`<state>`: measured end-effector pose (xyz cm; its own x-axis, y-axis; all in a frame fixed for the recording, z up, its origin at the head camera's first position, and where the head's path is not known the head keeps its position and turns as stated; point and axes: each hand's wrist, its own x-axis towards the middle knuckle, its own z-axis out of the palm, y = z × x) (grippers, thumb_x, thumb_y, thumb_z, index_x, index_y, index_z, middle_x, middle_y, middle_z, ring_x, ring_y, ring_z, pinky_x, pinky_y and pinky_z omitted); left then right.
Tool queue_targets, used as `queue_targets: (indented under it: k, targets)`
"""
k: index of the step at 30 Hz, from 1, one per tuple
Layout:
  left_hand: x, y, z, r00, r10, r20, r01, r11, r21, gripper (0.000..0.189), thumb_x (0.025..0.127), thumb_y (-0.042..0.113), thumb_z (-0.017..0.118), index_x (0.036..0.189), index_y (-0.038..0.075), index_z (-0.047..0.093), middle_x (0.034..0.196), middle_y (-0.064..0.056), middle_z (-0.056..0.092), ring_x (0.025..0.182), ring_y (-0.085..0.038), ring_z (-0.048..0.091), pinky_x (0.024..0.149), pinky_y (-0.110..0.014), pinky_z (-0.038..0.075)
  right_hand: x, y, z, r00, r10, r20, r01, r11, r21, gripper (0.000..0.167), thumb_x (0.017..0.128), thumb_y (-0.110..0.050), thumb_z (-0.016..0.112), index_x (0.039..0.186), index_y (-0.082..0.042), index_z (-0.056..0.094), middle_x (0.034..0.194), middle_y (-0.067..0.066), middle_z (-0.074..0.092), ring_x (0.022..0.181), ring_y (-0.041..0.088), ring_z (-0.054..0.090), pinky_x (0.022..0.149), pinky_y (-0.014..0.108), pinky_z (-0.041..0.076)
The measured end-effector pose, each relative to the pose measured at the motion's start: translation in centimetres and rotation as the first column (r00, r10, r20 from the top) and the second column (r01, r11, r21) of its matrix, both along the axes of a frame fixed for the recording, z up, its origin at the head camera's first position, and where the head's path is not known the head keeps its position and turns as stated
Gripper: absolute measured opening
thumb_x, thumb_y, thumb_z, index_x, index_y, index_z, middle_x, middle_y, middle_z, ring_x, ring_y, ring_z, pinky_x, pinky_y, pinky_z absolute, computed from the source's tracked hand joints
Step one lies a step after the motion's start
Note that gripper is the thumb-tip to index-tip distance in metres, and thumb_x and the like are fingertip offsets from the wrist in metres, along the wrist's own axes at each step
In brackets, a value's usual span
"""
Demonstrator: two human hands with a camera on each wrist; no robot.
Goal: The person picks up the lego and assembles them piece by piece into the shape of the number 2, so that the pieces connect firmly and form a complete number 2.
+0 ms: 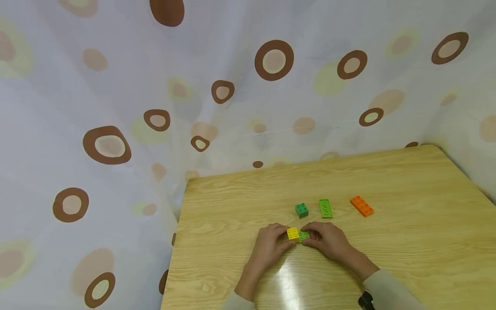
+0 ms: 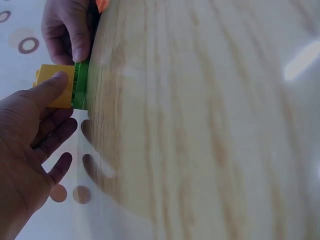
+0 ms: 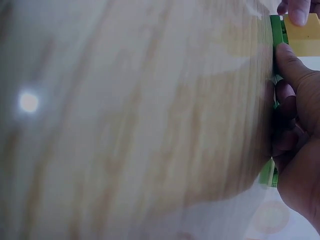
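Observation:
A yellow toy brick [image 1: 292,234] sits on one end of a thin light-green brick [image 1: 304,236], close to the table top. My left hand [image 1: 269,244] pinches the yellow brick, its thumb [image 2: 54,86] lying across the near face in the left wrist view. From the other side my right hand [image 1: 328,239] holds the light-green brick between thumb and fingers. Studs show on the bare end of that green brick, beside the yellow one. In the right wrist view my right thumb [image 3: 291,64] presses the green edge, and my curled fingers hide part of it.
Beyond the hands lie a dark-green square brick [image 1: 302,210], a light-green plate [image 1: 325,209] with its hollow underside up, and an orange brick [image 1: 362,206] farther right. A spotted curtain [image 1: 240,47] hangs behind the wooden table [image 1: 410,232] and along its left side.

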<state>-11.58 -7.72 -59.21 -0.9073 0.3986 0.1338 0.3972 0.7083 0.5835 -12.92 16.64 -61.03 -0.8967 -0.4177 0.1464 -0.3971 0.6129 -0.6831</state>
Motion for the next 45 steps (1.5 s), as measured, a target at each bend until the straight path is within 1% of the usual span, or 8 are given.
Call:
queue_targets:
  k: [6,12,17,25,32,38,41,45]
  targets:
    - [-0.1,0.1,0.1,0.998,-0.018,-0.055,0.017,0.999,-0.032,0.040,0.094,0.038,0.082,0.123,0.012,0.078,0.123,0.002,0.074,0.116,-0.014,0.069,0.106,-0.040,0.052,0.0,0.0,0.3,1.000,0.003,0.005,-0.003,1.000,-0.005,0.030,0.090,-0.031,0.085,0.114,-0.016,0.078,0.076,-0.019,0.054,0.066,-0.001,0.046,0.059,0.022,0.041]
    - [0.0,0.0,-0.6,0.997,-0.014,-0.071,0.014,1.000,-0.004,0.038,0.092,0.035,0.083,0.121,0.011,0.078,0.122,0.001,0.075,0.114,-0.013,0.069,0.105,-0.037,0.053,-0.1,-0.1,0.3,1.000,0.002,0.019,-0.002,1.000,0.003,0.030,0.091,-0.033,0.085,0.115,-0.017,0.078,0.076,-0.019,0.054,0.066,-0.001,0.046,0.060,0.022,0.041]
    - [0.0,0.2,-1.3,0.992,-0.024,-0.126,0.019,0.999,-0.044,0.040,0.093,0.040,0.082,0.122,0.012,0.079,0.118,0.004,0.074,0.110,-0.011,0.067,0.102,-0.037,0.053,0.1,0.0,0.1,1.000,-0.012,0.017,0.012,1.000,0.003,0.029,0.090,-0.032,0.085,0.113,-0.016,0.078,0.076,-0.018,0.054,0.066,-0.001,0.046,0.060,0.022,0.040]
    - [0.3,0.0,-2.1,0.989,0.014,-0.146,-0.032,0.992,-0.120,0.041,0.092,0.047,0.080,0.117,0.015,0.081,0.109,0.009,0.070,0.110,-0.012,0.057,0.099,-0.038,0.046,0.2,0.0,-0.1,1.000,0.000,-0.001,0.000,1.000,-0.020,0.029,0.090,-0.030,0.086,0.114,-0.015,0.078,0.076,-0.019,0.054,0.065,-0.002,0.046,0.059,0.021,0.040]
    - [0.0,-0.2,-2.5,0.997,0.055,-0.057,-0.058,0.997,-0.047,0.041,0.089,0.050,0.083,0.115,0.018,0.077,0.102,0.012,0.065,0.104,-0.009,0.054,0.098,-0.037,0.043,0.1,-0.1,0.1,1.000,0.001,0.005,-0.001,1.000,-0.016,0.029,0.090,-0.029,0.085,0.115,-0.016,0.078,0.077,-0.018,0.054,0.066,-0.001,0.046,0.059,0.022,0.041]
    - [-0.1,-0.3,-2.2,0.999,0.037,0.016,-0.037,0.999,0.001,0.060,0.087,0.060,0.081,0.134,0.025,0.069,0.121,0.013,0.063,0.114,-0.010,0.053,0.102,-0.039,0.040,0.1,0.0,0.0,1.000,0.000,0.012,0.000,1.000,-0.005,0.029,0.090,-0.030,0.085,0.115,-0.017,0.078,0.076,-0.018,0.054,0.066,-0.001,0.046,0.059,0.022,0.040]
    - [-0.2,-0.3,-2.1,0.999,0.018,0.031,-0.020,0.997,0.079,0.053,0.092,0.056,0.077,0.136,0.029,0.067,0.127,0.015,0.065,0.117,-0.007,0.057,0.105,-0.042,0.039,0.1,0.0,0.1,1.000,-0.005,0.015,0.005,1.000,-0.009,0.029,0.090,-0.030,0.086,0.115,-0.016,0.078,0.076,-0.018,0.054,0.065,-0.001,0.046,0.059,0.022,0.040]
    - [-0.4,-0.4,-2.1,1.000,0.001,0.023,-0.006,0.984,0.181,0.041,0.094,0.047,0.078,0.130,0.029,0.071,0.121,0.016,0.071,0.113,-0.005,0.063,0.106,-0.044,0.038,-0.1,-0.1,0.3,0.999,-0.013,0.046,0.013,1.000,-0.002,0.031,0.090,-0.032,0.086,0.115,-0.015,0.078,0.075,-0.017,0.053,0.064,0.000,0.045,0.058,0.022,0.039]
